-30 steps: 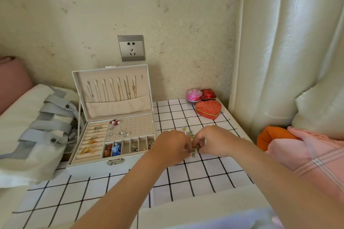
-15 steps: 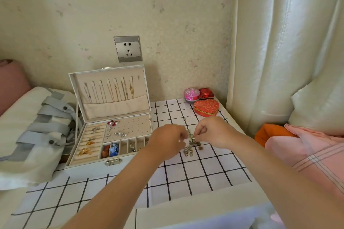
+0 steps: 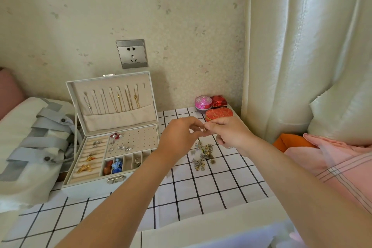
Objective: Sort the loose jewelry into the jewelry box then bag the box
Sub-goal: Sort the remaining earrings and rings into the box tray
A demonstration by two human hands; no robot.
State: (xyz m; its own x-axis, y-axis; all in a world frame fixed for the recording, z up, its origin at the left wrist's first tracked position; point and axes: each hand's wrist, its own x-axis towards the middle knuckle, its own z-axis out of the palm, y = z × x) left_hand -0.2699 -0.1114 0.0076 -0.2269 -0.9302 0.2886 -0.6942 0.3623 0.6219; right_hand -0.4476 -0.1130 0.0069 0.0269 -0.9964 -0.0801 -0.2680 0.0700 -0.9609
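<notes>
Gold-toned small piece (image 3: 203, 129) pinched between both hands, raised off the surface (image 3: 201, 191): left hand (image 3: 179, 137) and right hand (image 3: 231, 133) fingertips meet on it, too small to identify. Loose jewelry pile (image 3: 203, 155) lies just below the grip on the checked cloth. Jewelry box (image 3: 112, 137) sits left of the grip, lid up, chains hanging inside the lid, earrings and rings in trays. Grey-strapped bag (image 3: 36, 147) further left. Red heart tin (image 3: 219, 113) just behind the grip.

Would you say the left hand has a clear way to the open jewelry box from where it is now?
Probably yes: the left hand hovers just right of the jewelry box, whose lid stands open, with nothing between them. It does seem to be pinching a small piece together with the right hand.
</notes>
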